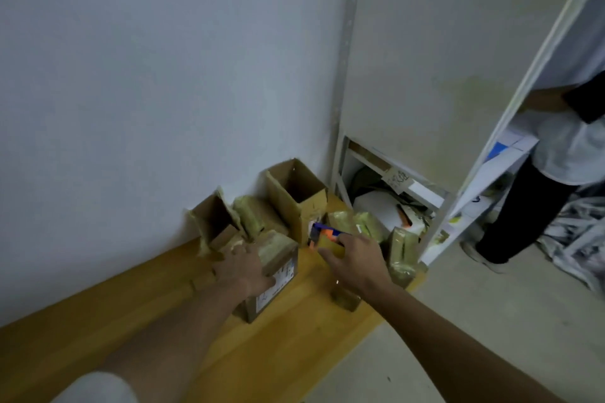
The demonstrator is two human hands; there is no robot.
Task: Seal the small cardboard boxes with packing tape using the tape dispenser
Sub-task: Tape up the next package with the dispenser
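A small cardboard box (278, 267) with a printed label and tape across its top stands on the wooden table (284, 347). My left hand (240, 267) rests flat on its top with the fingers spread. My right hand (355, 258) grips the blue and orange tape dispenser (322, 234), held just right of the box above the table. Behind stand an open tall box (299, 196) and an open box (214, 222) with torn flaps. Taped boxes (404, 253) lie to the right.
A white wall runs behind the table. A white shelf unit (393, 193) with papers and clutter stands right of the table's end. A person in dark trousers (520, 213) stands at the far right on the grey floor beside crumpled wrapping (579, 239).
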